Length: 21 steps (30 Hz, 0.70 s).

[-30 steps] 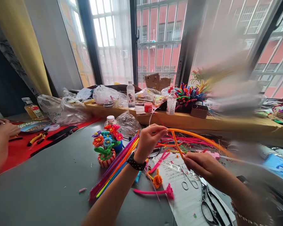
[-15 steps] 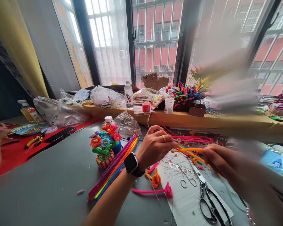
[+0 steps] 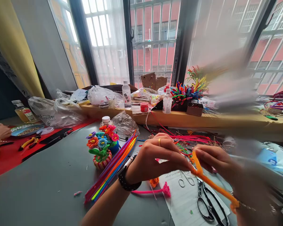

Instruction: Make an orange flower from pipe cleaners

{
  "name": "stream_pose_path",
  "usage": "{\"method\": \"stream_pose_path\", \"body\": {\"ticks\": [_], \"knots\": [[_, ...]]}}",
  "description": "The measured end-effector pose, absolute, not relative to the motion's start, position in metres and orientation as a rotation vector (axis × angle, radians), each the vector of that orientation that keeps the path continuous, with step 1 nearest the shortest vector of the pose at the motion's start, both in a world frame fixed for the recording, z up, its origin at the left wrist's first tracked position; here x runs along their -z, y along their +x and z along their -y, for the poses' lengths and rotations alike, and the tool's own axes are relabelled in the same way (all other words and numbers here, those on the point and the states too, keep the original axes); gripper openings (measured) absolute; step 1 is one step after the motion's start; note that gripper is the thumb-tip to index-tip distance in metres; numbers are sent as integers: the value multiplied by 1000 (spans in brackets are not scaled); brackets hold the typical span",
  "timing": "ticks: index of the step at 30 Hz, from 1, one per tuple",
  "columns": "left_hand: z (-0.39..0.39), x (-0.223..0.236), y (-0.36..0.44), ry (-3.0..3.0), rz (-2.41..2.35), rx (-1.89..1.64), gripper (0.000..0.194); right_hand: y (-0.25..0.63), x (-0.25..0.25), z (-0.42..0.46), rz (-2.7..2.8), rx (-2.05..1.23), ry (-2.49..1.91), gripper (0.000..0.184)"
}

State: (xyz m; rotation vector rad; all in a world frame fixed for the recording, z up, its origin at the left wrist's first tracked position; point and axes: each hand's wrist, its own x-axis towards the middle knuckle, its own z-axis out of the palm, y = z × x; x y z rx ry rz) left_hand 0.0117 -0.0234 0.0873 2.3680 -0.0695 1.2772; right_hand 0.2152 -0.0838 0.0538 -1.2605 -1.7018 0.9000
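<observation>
An orange pipe cleaner (image 3: 215, 187) is bent into a small loop between my two hands, its long end slanting down to the right. My left hand (image 3: 163, 157), with a ring and a wristwatch, pinches it near the bend. The loop's upper part is gripped by the fingers of my right hand (image 3: 214, 160). Below them, black-handled scissors (image 3: 208, 204) and small metal scissors (image 3: 186, 179) lie on a printed paper sheet (image 3: 176, 201). A pink pipe-cleaner flower (image 3: 165, 190) rests at the sheet's left edge; an orange flower (image 3: 154, 182) is partly hidden behind my left wrist.
Left of my arm lie a bundle of coloured pipe cleaners (image 3: 115, 168) and a striped pot of fuzzy flowers (image 3: 102, 160). Water bottles (image 3: 126, 95) stand on the sill ledge. At far left, another person's hand (image 3: 0, 131) is near a bead tray (image 3: 27, 130) and pliers (image 3: 29, 142).
Both hands have shifted lower and to the right. The orange pipe cleaner has gone from a wide bend to a small loop, its long end swinging down. The view has turned slightly right.
</observation>
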Motion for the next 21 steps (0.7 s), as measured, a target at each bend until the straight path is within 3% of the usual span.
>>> {"method": "stream_pose_path", "body": {"ticks": [9, 15, 21], "knots": [[4, -74, 19, 2164, -437, -1688, 7, 187, -47, 72, 1994, -1133, -1133, 36], [-4, -66, 24, 2443, -644, -1849, 7, 180, -54, 81, 2014, -1206, -1051, 34], [-5, -62, 24, 2830, -519, -1928, 12, 180, -67, 97, 1820, -1173, -1001, 38]]}}
